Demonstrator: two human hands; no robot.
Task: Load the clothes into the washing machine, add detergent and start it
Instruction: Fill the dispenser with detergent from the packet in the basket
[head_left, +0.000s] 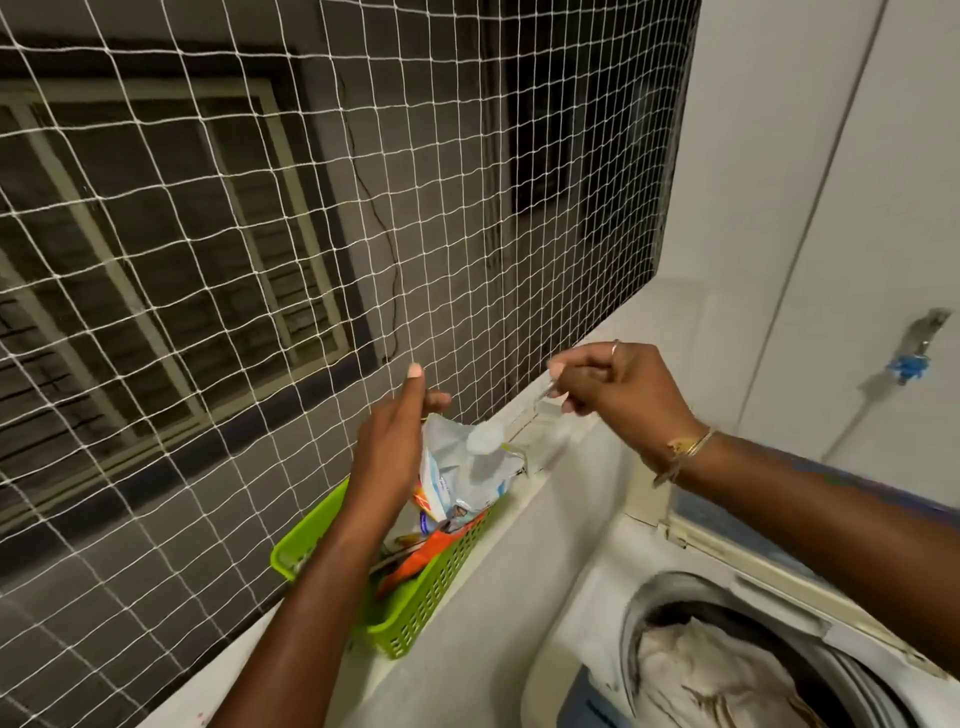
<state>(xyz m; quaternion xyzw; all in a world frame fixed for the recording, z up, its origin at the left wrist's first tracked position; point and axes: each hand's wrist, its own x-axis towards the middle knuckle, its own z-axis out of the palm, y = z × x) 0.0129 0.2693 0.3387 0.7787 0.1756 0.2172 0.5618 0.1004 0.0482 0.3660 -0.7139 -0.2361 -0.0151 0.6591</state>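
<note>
A detergent bag (457, 480) stands open in a green basket (431, 587) on the ledge. My left hand (397, 431) holds the bag's top edge. My right hand (618, 384) pinches the handle of a clear scoop (485, 441) heaped with white powder, held just above the bag's mouth. The top-loading washing machine (587, 597) is at the lower right with its lid up. Light-coloured clothes (711, 675) fill its drum.
White netting (260, 234) covers the window opening right behind the ledge (467, 665). More packets (415, 561) lie in the basket. A wall tap (919, 345) with a blue fitting is at the far right.
</note>
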